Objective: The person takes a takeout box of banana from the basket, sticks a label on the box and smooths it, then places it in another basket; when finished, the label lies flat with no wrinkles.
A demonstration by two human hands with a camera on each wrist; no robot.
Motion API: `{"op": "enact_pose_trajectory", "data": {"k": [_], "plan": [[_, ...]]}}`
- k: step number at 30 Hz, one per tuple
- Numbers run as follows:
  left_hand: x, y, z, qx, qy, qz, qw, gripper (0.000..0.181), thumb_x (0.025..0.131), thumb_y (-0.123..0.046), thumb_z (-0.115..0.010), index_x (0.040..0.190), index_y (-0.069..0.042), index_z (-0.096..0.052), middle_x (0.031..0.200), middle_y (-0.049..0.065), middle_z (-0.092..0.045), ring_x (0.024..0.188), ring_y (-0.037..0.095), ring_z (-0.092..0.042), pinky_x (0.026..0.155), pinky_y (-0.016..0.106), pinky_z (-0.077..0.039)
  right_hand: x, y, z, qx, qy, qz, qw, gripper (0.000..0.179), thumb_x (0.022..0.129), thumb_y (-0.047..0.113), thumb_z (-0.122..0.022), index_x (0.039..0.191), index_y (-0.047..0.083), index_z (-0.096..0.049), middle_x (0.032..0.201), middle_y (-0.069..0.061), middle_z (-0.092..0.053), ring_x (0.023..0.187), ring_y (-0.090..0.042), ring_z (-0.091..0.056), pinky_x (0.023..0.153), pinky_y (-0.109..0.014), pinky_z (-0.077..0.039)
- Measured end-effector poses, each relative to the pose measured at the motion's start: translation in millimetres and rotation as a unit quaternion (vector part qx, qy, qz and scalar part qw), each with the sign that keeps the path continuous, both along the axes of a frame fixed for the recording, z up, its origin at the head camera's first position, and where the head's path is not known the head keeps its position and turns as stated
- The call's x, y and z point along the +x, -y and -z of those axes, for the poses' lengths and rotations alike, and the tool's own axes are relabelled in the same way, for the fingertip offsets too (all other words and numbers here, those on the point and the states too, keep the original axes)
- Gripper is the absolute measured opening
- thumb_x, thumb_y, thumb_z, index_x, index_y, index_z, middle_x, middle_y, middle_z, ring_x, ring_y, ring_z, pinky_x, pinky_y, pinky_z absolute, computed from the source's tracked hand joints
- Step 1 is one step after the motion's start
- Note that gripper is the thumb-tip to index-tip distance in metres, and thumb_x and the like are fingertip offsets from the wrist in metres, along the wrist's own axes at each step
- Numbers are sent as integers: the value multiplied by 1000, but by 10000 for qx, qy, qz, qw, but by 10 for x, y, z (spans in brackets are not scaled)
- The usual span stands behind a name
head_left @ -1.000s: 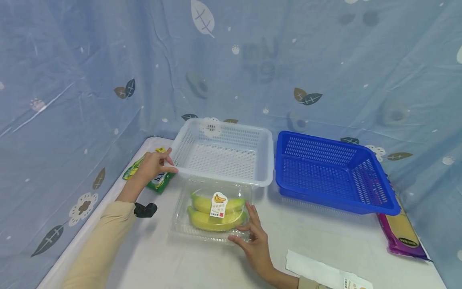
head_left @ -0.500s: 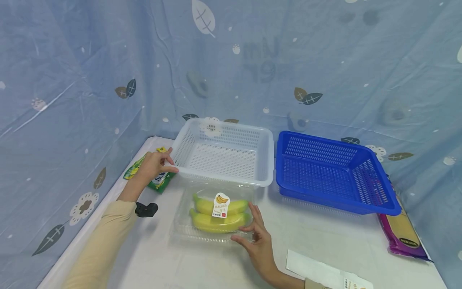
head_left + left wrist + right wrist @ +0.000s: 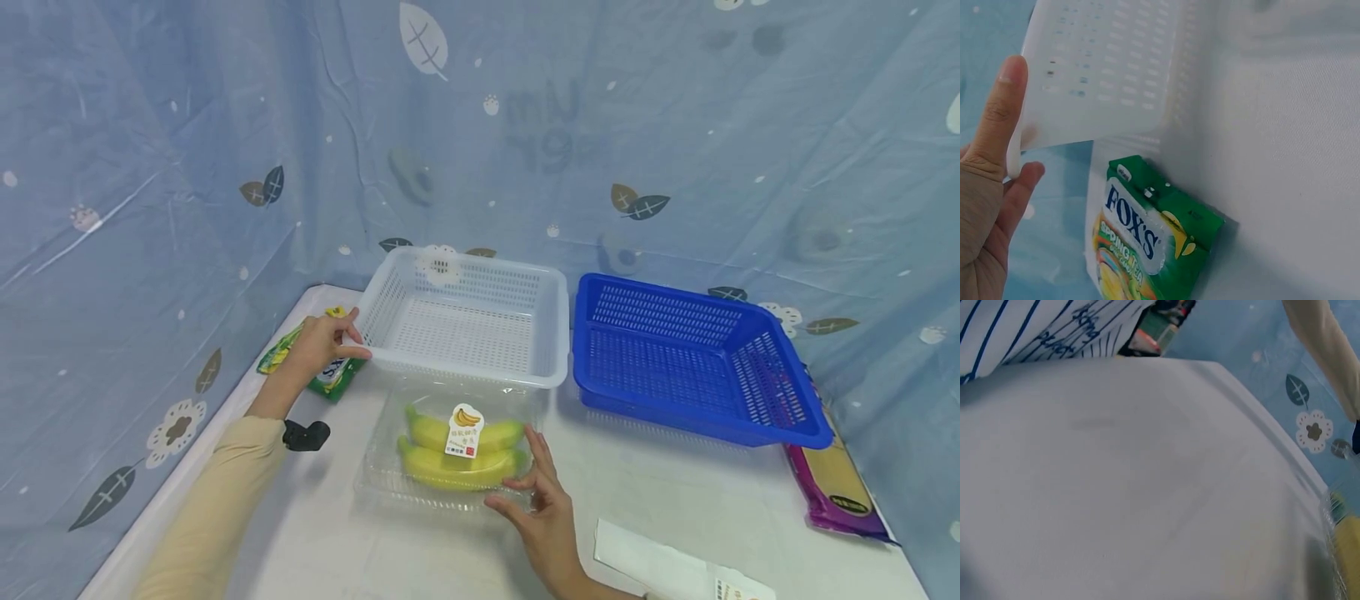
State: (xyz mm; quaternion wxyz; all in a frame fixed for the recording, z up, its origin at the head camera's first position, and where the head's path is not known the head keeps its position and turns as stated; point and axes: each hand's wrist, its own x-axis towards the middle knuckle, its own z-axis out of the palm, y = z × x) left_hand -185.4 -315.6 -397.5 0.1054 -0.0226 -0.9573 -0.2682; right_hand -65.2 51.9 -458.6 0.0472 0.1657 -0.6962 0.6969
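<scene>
My left hand [image 3: 318, 343] pinches the left front corner rim of a white plastic basket [image 3: 461, 333]. In the left wrist view, its thumb lies along one side of the rim [image 3: 1014, 153] and a finger is behind it. In front of that basket is a clear plastic clamshell box [image 3: 381, 468] holding two yellow bananas [image 3: 468, 475], with a banana label [image 3: 464, 432] on its lid. My right hand [image 3: 547, 525] holds the box's right side between thumb and fingers. The right wrist view catches only the box's edge [image 3: 1331, 550], without the hand.
A green FOX'S candy packet [image 3: 1147, 231] lies below my left hand. To the right stands a blue basket [image 3: 660, 354], with a purple-and-yellow packet [image 3: 836, 487] beyond it. A white labelled strip [image 3: 652, 557] lies near the front. Blue patterned curtain [image 3: 480, 125] encloses the table.
The clear box of bananas has shifted slightly right, along with my right hand. My left hand stays on the white basket's rim, and both baskets keep their places.
</scene>
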Motion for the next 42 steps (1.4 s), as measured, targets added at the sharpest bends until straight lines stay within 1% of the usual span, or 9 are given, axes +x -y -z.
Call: {"op": "enact_pose_trajectory", "data": {"k": [5,7,10,16,20,22,29,36,42], "plan": [[-3,-1,5,18,61,-52,10000,27,69,-24,-83,75,-2,-69,134,23,-48,51,14,-28,49,26,-30,34,-18,-86,-93,-10,-19,10000,23,69,-10,-77,81,-3,-59,154,-16,-28,144,-31,-13,108,-25,-26],[-7,0,6,31,68,-61,10000,27,68,-25,-83,76,-2,-69,134,23,-48,51,14,-27,49,26,-29,43,-23,-119,-119,-32,-32,9999,23,69,-11,-77,81,-4,-59,154,-16,-28,145,-25,-14,108,-26,-26],[-17,4,8,41,74,-63,9999,27,68,-25,-82,76,-2,-69,134,23,-48,51,14,-26,49,26,-29,52,-25,-165,-130,-33,-35,9999,23,69,-11,-77,82,-5,-58,154,-14,-29,145,-18,-16,109,-26,-25],[-24,9,15,37,56,-50,10000,27,68,-24,-83,75,-2,-69,133,23,-49,51,14,-26,48,26,-29,66,-17,-242,-126,-1,-44,9999,23,69,-11,-77,82,-3,-59,155,-13,-29,145,-20,-17,109,-26,-25],[-22,8,20,6,25,-25,10000,27,68,-24,-83,76,-2,-70,133,23,-49,49,14,-27,48,26,-29,73,-14,-306,-79,-8,-12,10000,24,69,-10,-77,81,-1,-60,154,-14,-29,143,-10,-21,108,-23,-26],[-21,9,21,-15,9,-10,10000,26,68,-24,-83,76,-2,-70,133,23,-49,48,14,-28,47,26,-30,71,-13,-346,-46,-43,-6,10000,23,69,-10,-77,81,-1,-60,154,-14,-29,143,-11,-22,108,-23,-27],[-15,4,8,-13,27,-29,10000,25,69,-23,-83,75,-3,-69,134,23,-49,48,14,-28,47,26,-30,11,-10,-502,44,-117,-29,9999,22,71,-8,-78,81,2,-61,154,-14,-29,143,-29,-20,107,-24,-28],[-16,-14,-16,37,100,-81,9999,25,69,-22,-83,75,-2,-69,134,23,-48,49,15,-29,48,26,-30,-73,1,-651,-97,-157,-45,9998,21,71,-9,-78,83,0,-62,155,-9,-29,143,-25,-20,107,-23,-30],[-16,-20,-22,48,122,-109,9999,25,69,-23,-83,75,-2,-69,133,24,-49,51,15,-27,49,26,-29,-139,13,-778,-33,66,79,9999,20,73,-7,-77,84,1,-63,154,-1,-31,143,-22,-21,108,-16,-26]]}}
